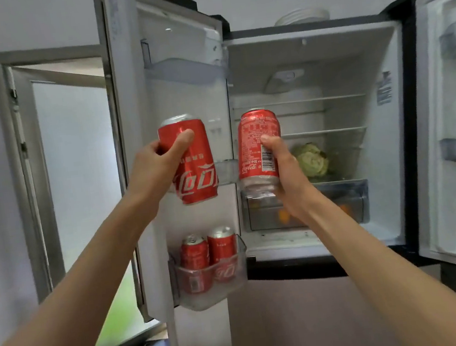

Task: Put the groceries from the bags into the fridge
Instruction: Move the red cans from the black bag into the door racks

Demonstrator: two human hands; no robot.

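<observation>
My left hand (158, 166) grips a red cola can (193, 174), tilted, in front of the open left fridge door (187, 97) at its middle shelf. A second red cola can (254, 144) stands upright in the grip of my right hand (283, 172), at the left edge of the fridge compartment (310, 58). Two more red cans (208, 257) stand in the lower door bin (206, 292). On a glass shelf inside lies a green cabbage (312, 159).
Both fridge doors stand open; the right door (454, 124) has bare bins. A clear drawer (338, 203) below the cabbage holds something orange. White plates (302, 16) sit on the fridge top. An open window (79, 172) is on the left.
</observation>
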